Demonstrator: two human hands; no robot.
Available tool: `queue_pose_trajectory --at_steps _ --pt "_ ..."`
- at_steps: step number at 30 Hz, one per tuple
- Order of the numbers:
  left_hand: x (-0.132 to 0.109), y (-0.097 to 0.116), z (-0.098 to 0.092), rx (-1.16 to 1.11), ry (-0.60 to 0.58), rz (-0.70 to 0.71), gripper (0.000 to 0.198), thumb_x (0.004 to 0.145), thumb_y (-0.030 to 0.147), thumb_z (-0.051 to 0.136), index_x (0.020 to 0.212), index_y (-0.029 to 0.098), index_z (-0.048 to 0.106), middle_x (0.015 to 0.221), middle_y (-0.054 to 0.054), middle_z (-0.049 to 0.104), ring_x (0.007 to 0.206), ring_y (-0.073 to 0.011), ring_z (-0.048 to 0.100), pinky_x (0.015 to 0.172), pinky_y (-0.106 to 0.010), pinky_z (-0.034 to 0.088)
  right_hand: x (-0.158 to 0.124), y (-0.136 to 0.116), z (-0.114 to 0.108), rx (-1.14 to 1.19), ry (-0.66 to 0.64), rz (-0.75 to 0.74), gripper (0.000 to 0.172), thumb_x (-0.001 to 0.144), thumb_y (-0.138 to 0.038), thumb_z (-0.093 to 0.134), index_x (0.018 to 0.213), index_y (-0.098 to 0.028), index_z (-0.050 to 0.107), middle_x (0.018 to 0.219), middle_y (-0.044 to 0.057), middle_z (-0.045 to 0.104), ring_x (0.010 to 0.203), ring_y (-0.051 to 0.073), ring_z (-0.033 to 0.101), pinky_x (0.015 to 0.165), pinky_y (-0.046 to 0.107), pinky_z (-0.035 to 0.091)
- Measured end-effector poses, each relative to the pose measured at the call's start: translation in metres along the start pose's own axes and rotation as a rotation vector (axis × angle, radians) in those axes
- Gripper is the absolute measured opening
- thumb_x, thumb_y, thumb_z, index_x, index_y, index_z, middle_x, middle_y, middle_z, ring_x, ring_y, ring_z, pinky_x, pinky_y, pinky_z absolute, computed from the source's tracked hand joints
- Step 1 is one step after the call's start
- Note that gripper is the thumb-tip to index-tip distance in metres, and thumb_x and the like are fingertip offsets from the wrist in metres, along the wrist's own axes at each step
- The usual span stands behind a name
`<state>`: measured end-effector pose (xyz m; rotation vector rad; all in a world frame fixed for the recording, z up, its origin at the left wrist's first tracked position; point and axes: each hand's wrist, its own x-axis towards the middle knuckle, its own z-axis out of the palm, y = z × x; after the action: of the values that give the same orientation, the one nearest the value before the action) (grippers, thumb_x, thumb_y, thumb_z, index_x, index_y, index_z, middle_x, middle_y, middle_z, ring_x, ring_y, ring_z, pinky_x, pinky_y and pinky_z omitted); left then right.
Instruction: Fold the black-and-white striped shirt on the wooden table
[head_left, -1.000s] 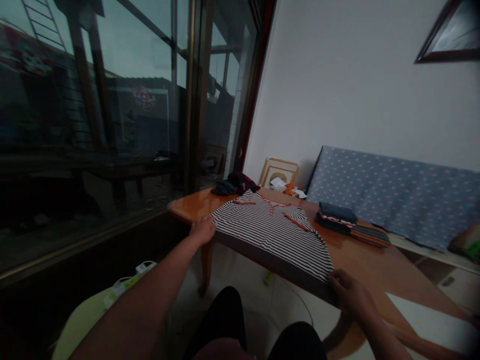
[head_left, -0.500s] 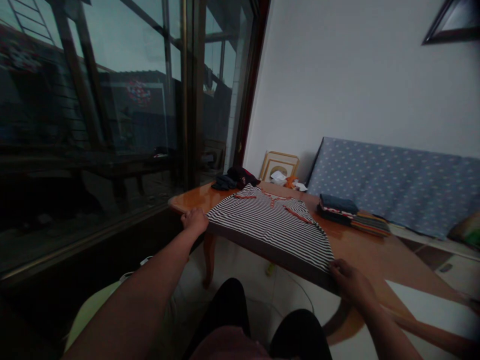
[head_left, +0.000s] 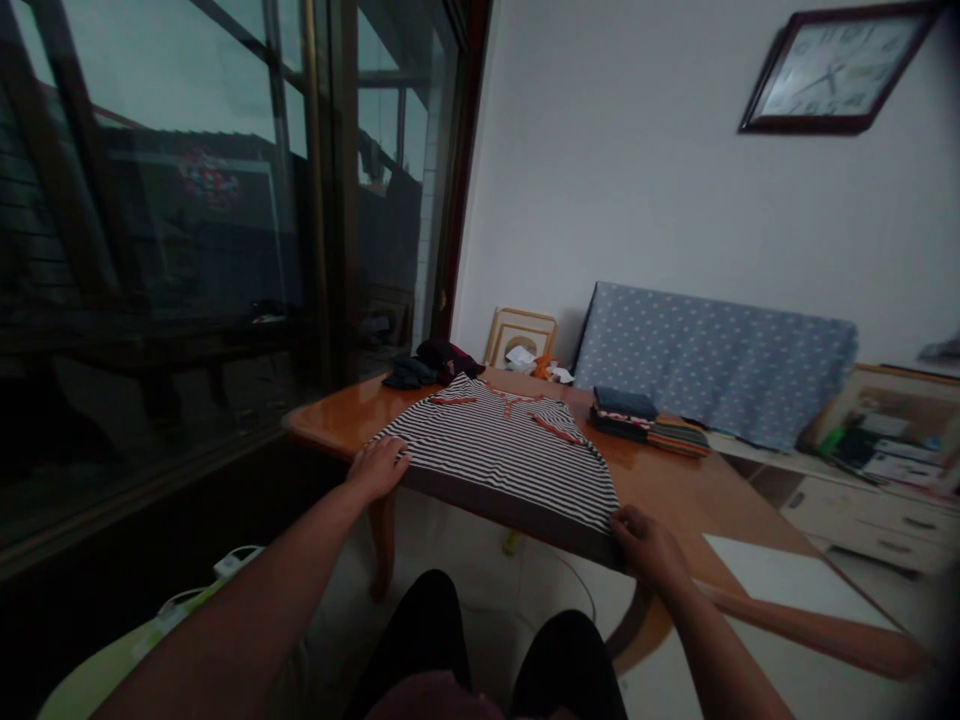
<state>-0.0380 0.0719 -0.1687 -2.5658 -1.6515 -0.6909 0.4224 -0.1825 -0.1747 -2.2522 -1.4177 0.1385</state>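
A black-and-white striped shirt [head_left: 499, 450] with orange trim at the collar and sleeves is spread on the wooden table, its neck toward the far side. Its dark hem band [head_left: 510, 505] hangs over the near table edge. At the hem's left end, my left hand [head_left: 379, 467] is closed on the shirt's edge, fingers on top of the striped cloth. My right hand [head_left: 649, 545] pinches the right corner of the hem between thumb and fingers. Between the hands the cloth lies fairly flat.
Dark crumpled clothes [head_left: 439, 362] lie behind the shirt at the left. To the right is a stack of folded clothes [head_left: 626, 412]. A white sheet [head_left: 795, 580] rests on the wooden table [head_left: 675, 500]. A glass window [head_left: 187, 250] borders the left side.
My left hand has shifted right, farther onto the shirt's edge. My right hand stays at the right hem corner. The view has turned right, bringing the wall clock into sight.
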Motion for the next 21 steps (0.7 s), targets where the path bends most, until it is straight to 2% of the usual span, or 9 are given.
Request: queue_pose_trajectory --at_steps 8,13,16,21 --pt "0.007 0.003 -0.004 0.010 -0.037 -0.053 0.029 0.093 0.044 0.048 0.112 0.026 0.062 0.124 -0.008 0.061 0.120 -0.0284 0.053 0.098 -0.042 0.040 0.002 -0.001 0.001 -0.006 0.010 0.003 0.029 0.090 -0.044 0.046 0.099 -0.025 0.066 0.084 0.002 0.072 0.078 0.020 0.066 0.065 0.026 0.039" --pt "0.022 0.004 -0.007 0.024 -0.064 -0.072 0.036 0.093 0.054 0.045 0.100 0.024 0.065 0.117 -0.010 0.063 0.112 -0.0307 0.057 0.091 -0.045 0.043 0.002 -0.002 0.002 0.014 0.001 0.002 0.027 0.091 -0.040 0.045 0.100 -0.025 0.066 0.086 0.002 0.072 0.081 0.021 0.066 0.067 0.026 0.040" --pt "0.032 0.007 -0.009 0.051 -0.069 -0.105 0.041 0.092 0.057 0.042 0.093 0.023 0.066 0.115 -0.011 0.064 0.108 -0.0329 0.059 0.088 -0.048 0.044 0.002 -0.002 0.000 0.033 -0.030 -0.008 0.026 0.091 -0.040 0.045 0.100 -0.025 0.065 0.085 0.002 0.072 0.081 0.020 0.067 0.069 0.027 0.041" --pt "0.048 0.014 -0.017 0.104 -0.120 -0.127 0.039 0.089 0.054 0.047 0.088 0.021 0.067 0.114 -0.015 0.067 0.103 -0.0346 0.062 0.084 -0.048 0.045 0.008 0.000 -0.004 0.053 -0.113 -0.026 0.025 0.090 -0.042 0.046 0.097 -0.026 0.064 0.084 0.001 0.073 0.081 0.021 0.068 0.071 0.027 0.043"
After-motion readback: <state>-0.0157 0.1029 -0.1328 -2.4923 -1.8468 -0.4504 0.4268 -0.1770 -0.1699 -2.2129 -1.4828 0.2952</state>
